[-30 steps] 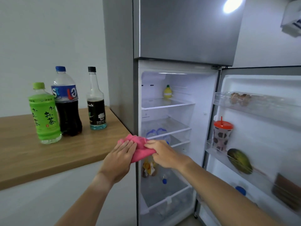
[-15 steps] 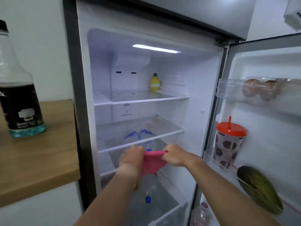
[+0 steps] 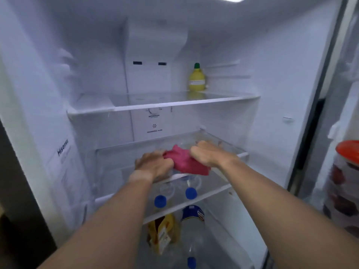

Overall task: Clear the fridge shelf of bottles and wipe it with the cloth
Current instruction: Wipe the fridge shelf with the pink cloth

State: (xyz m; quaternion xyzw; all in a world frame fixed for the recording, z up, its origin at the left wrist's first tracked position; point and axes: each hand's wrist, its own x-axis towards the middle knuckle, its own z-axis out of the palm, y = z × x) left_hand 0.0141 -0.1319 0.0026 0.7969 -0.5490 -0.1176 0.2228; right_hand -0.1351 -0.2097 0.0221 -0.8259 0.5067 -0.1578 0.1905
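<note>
Pink cloth (image 3: 186,161) now lies bunched on the bare glass shelf (image 3: 229,150), having come in from outside the fridge; left hand (image 3: 153,165) and right hand (image 3: 206,153) pinch its ends (wiping can start).

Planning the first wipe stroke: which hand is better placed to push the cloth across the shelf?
Probably right: the right hand lies over the cloth on the shelf, while the left hand grips its near-left edge.
</note>
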